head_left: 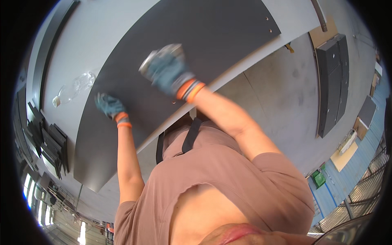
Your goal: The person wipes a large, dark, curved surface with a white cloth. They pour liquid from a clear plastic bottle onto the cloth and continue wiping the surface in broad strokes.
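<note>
A large dark grey panel (212,36) with a curved far edge and small drilled holes lies on a light grey table (98,36) in front of me. My right hand (167,73), in a teal glove with an orange cuff, is closed on a crumpled whitish cloth (173,50) over the middle of the panel; both are smeared by motion. Gloved the same way, my left hand (110,105) rests on the panel toward its left edge, fingers stretched out and holding nothing. A clear plastic bottle (77,86) with a white cap lies on its side just beyond that edge.
Several dark strips (55,143) are piled at the left, and a long dark board (47,53) runs along the far left. Dark panels (330,81) are stacked on the right. Farther off at lower right is a green object (319,178).
</note>
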Demonstrator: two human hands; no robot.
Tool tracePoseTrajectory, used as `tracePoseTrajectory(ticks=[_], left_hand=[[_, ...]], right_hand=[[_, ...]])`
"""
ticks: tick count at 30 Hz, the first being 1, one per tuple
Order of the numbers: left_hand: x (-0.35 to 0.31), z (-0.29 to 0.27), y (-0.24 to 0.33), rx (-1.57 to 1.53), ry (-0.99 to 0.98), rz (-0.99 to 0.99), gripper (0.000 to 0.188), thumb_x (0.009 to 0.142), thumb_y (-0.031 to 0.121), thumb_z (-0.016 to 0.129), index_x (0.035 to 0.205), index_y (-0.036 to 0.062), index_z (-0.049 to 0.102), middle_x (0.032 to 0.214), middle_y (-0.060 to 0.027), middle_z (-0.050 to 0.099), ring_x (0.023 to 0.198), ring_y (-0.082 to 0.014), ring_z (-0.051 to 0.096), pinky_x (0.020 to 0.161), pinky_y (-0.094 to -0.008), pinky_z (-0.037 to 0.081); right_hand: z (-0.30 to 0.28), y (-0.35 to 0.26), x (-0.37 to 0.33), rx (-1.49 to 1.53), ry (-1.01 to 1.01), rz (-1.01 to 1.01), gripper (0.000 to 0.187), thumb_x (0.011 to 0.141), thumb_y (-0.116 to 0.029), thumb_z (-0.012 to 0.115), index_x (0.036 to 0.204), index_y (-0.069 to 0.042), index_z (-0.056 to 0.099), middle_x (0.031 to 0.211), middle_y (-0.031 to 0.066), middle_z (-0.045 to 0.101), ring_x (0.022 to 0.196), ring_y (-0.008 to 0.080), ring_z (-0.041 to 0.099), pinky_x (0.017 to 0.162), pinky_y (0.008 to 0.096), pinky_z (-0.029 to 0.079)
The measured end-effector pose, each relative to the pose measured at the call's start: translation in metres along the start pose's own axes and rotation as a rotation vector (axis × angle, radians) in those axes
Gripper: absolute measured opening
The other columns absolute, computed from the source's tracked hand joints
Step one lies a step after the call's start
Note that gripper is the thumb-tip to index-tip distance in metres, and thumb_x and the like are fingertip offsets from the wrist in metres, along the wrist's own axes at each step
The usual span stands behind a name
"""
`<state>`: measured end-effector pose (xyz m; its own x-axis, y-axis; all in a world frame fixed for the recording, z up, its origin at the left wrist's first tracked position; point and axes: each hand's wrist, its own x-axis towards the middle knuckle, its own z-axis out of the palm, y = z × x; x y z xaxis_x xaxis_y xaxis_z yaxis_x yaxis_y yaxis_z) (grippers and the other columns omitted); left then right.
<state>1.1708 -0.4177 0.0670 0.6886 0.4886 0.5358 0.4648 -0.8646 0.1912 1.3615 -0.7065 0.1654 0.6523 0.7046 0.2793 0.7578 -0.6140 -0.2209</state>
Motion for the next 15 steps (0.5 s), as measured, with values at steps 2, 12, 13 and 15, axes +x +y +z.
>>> tracePoseTrajectory(ticks=[2, 12, 13, 15], left_hand=[[-0.037, -0.035, -0.015, -0.011, 0.023, -0.446, 0.035, 0.105, 0.022, 0.062, 0.131, -0.0015, 0.065, 0.146, -0.0227, 0.058, 0.127, -0.0404, 0.061, 0.103, -0.0457, 0.055], [-0.079, -0.077, -0.021, 0.399, -0.128, -0.368, 0.047, 0.103, 0.034, 0.064, 0.139, 0.0032, 0.063, 0.144, -0.0249, 0.060, 0.135, -0.0410, 0.057, 0.114, -0.0511, 0.044], [-0.091, -0.087, -0.024, 0.443, -0.133, -0.395, 0.047, 0.103, 0.033, 0.065, 0.139, 0.0032, 0.063, 0.143, -0.0251, 0.060, 0.134, -0.0411, 0.057, 0.113, -0.0512, 0.044], [-0.081, -0.076, -0.023, 0.423, -0.114, -0.382, 0.045, 0.102, 0.031, 0.065, 0.138, 0.0030, 0.063, 0.143, -0.0253, 0.061, 0.134, -0.0413, 0.057, 0.113, -0.0514, 0.045]], right_hand=[[-0.028, 0.092, 0.020, -0.362, 0.004, 0.130, 0.015, 0.079, -0.022, 0.061, 0.093, -0.018, 0.060, 0.081, 0.0054, 0.055, 0.074, 0.0266, 0.058, 0.063, 0.0473, 0.041], [0.030, 0.143, 0.095, -0.399, 0.001, 0.072, 0.033, 0.083, -0.033, 0.069, 0.108, -0.014, 0.060, 0.102, 0.0154, 0.061, 0.084, 0.0346, 0.065, 0.064, 0.0544, 0.046], [0.006, 0.048, 0.107, -0.351, -0.082, -0.034, 0.026, 0.087, -0.032, 0.066, 0.105, -0.014, 0.059, 0.101, 0.0143, 0.061, 0.085, 0.0301, 0.064, 0.069, 0.0549, 0.048], [0.061, -0.056, 0.081, -0.320, -0.034, -0.260, 0.029, 0.087, -0.023, 0.062, 0.113, -0.011, 0.058, 0.105, 0.0142, 0.062, 0.096, 0.0338, 0.062, 0.083, 0.0605, 0.047]])
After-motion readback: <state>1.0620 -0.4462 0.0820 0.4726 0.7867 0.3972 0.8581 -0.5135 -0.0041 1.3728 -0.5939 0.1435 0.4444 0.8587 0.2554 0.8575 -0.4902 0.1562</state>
